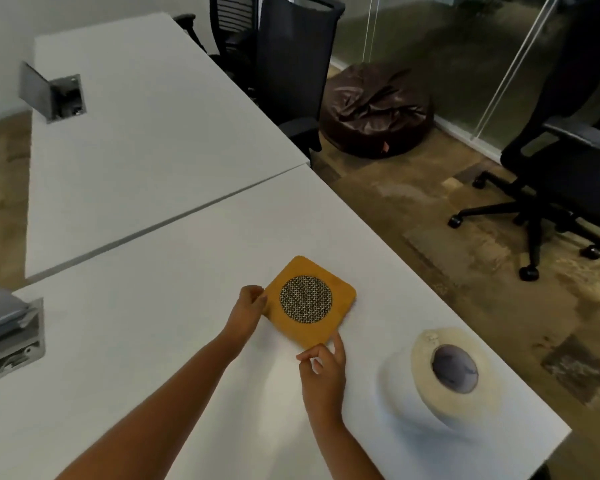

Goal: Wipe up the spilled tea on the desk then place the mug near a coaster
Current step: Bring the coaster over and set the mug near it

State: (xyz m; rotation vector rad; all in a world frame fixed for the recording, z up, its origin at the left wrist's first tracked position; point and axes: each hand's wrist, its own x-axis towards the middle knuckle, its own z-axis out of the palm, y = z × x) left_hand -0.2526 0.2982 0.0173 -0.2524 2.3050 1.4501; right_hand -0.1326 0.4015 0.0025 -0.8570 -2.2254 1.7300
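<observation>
Head view, looking down on the white table [160, 341], and both hands are busy with the coaster [309, 303], a square mustard-yellow pad with a round woven mesh disc in its middle, lying flat near the table's right edge. The left hand [250, 303] has its curled fingers against the coaster's left corner, gripping or nudging it there, I can't quite tell which; the right hand [323, 367] has its index finger stretched out to touch the near corner, with thumb and the other fingers loosely curled and holding nothing. So this looks like squaring up the coaster. And the mug? Not in sight anywhere, nor can I make out any wet patch of tea on the white surface, though a pale spill on a bright top could easily escape this camera. Just to the right of the coaster stands a roll of tissue paper [447, 372], upright on its end, blurred, its hollow core dark and showing nothing inside that I can name. That roll is the likely wiping tool, and no sheet is torn off in either hand. My read: wiping is either finished or not begun, the frame won't settle it, and the placing of the mug remains to be done. At the table's left, two open cable boxes [11, 337] sit in the top, their contents unclear.
</observation>
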